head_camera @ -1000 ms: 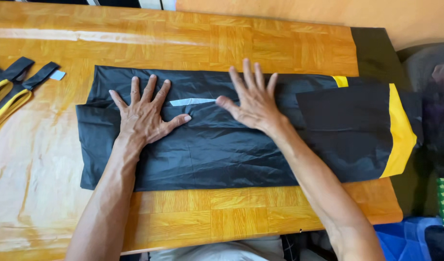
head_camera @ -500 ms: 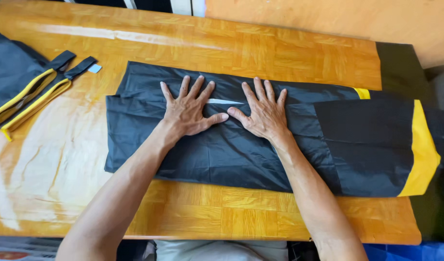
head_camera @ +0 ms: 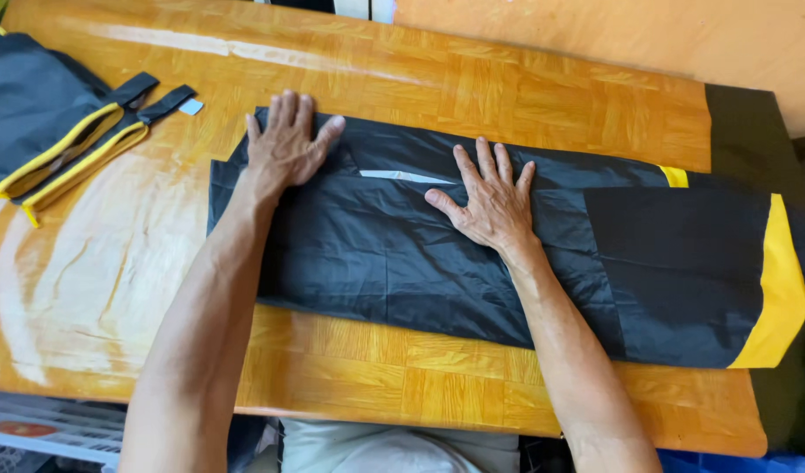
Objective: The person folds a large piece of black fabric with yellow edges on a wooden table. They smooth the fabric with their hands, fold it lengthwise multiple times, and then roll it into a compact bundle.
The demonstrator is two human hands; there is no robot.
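I see both hands spread flat, fingers wide, gripping nothing: my left hand (head_camera: 284, 144) presses the black garment (head_camera: 402, 254) near its far left corner, my right hand (head_camera: 488, 203) its middle. It lies folded across the tabletop (head_camera: 508, 88), yellow trim (head_camera: 783, 289) at the right edge.

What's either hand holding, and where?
Nothing gripped. Left hand lies flat on the black garment near its left end; right hand lies flat mid-garment, fingers spread.
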